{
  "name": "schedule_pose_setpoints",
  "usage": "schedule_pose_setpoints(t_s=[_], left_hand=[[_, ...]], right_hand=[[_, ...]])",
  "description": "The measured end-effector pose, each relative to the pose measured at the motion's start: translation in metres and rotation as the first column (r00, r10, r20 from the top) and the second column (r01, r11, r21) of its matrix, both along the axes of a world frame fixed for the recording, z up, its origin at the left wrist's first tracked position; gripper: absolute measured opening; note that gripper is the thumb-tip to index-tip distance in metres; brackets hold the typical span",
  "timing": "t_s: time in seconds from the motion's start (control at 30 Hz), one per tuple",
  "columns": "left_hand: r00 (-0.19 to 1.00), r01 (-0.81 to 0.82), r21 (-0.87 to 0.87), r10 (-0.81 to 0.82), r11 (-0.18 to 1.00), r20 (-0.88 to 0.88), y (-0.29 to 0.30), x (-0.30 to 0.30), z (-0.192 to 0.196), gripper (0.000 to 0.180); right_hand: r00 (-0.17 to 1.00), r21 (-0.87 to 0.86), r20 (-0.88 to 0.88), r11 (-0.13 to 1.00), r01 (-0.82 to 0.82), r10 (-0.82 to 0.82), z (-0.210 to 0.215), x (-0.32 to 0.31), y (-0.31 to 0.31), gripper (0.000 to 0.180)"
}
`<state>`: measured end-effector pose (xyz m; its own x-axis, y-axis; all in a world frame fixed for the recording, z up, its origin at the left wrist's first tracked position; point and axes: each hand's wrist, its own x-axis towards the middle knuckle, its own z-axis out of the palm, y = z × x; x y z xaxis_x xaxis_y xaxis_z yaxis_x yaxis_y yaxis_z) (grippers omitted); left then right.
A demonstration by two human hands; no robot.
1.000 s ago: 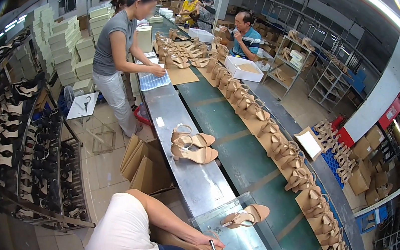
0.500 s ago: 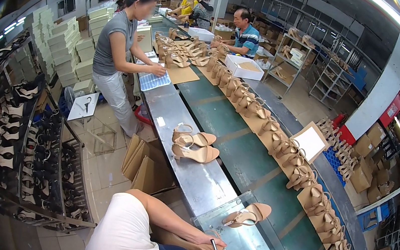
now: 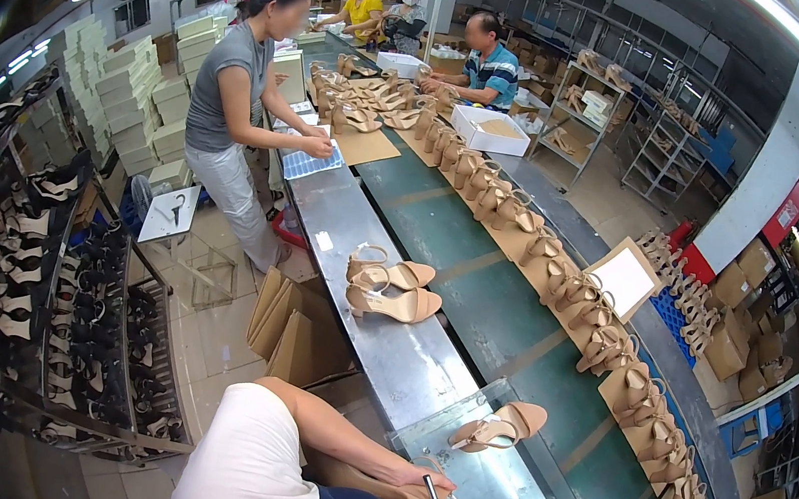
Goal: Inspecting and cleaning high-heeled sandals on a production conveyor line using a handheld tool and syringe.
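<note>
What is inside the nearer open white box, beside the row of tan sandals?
Inside the white box, tan material shows at the open top; its kind cannot be told. Anything lower is covered by this material and by the walls.

No writing can be read anywhere in the scene.
On the far right, a pale label (image 3: 792,203) on a red box (image 3: 776,229) is too small to make out; on the far left part of the long metal table (image 3: 375,357), any print on the blue-and-white sheet (image 3: 310,163) is too blurred to tell.
</note>
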<state>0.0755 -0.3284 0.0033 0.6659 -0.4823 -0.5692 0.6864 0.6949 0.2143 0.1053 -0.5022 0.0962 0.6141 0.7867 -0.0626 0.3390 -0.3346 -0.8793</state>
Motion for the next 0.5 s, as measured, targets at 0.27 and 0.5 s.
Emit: schedule_pose_setpoints(t_s=[0.27, 0.5], left_hand=[[1.0, -0.002, 0.036, 0.003, 0.999, -0.017, 0.0, 0.0, 0.007, 0.041], [1.0, 0.003, 0.051, -0.003, 0.999, 0.001, 0.001, 0.002, 0.007, 0.042]], right_hand=[[0.957, -0.208, -0.281, 0.978, 0.008, -0.068, -0.002, 0.006, 0.0, 0.032], [0.958, -0.186, -0.288, 0.981, -0.06, 0.005, -0.001, 0.014, 0.001, 0.033]])
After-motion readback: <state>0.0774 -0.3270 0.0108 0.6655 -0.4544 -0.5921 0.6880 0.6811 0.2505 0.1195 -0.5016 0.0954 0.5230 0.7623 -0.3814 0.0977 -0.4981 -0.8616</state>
